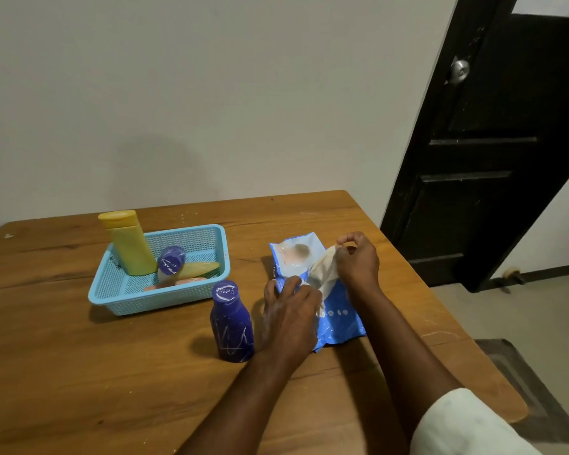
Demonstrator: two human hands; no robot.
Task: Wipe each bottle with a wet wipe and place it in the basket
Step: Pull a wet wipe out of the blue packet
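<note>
The table (pixel 79 372) across the lower frame is matt brown wood with visible grain and cracks. Left of centre, the light blue basket (pixel 191 300) is perforated plastic mesh. The dark blue bottle (pixel 232 326) looks like smooth plastic streaked with white scratches. The wipe packet (pixel 339 320) is glossy crinkled film, the wet wipe (pixel 322 270) soft white cloth. The door knob (pixel 459 72), upper right, is shiny metal.

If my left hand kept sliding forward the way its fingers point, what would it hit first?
Probably the wet wipe that the right hand pinches. The left hand already presses on the wipes pack; depth is unclear.
</note>
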